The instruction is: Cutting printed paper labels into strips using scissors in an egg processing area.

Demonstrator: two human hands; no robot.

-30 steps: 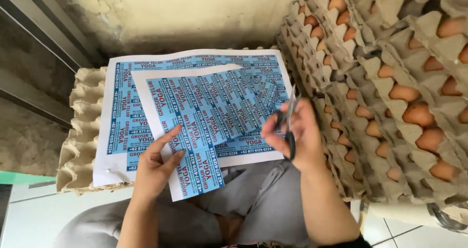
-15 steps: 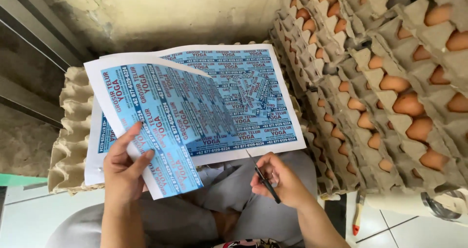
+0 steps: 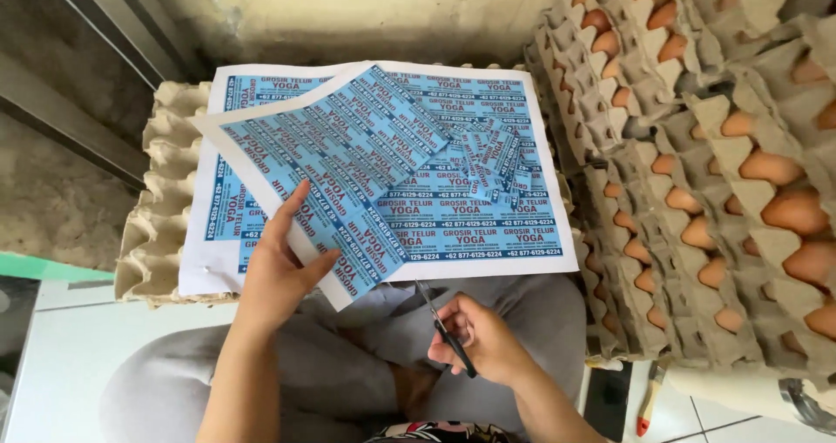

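Stacked at the far left, a pile of empty egg trays (image 3: 152, 225) serves as a work surface on which a white sheet of blue printed labels (image 3: 488, 225) lies flat. A partly cut label sheet (image 3: 331, 169) is held above it, tilted, by the left hand (image 3: 279, 269), thumb on top and fingers beneath, so that its lower edge near the lap is kept free of the sheet below. Small cut labels (image 3: 492, 160) are heaped loosely on the flat sheet, just beside the raised one. Lower and to the right, a pair of scissors (image 3: 444, 325) is grasped in the right hand (image 3: 483, 338), fingers closed about the handles, blades shut and pointed up toward the held sheet's free edge without touching it. Tall stacks of trays filled with brown eggs (image 3: 714, 173) stand at the right, close beside the paper.
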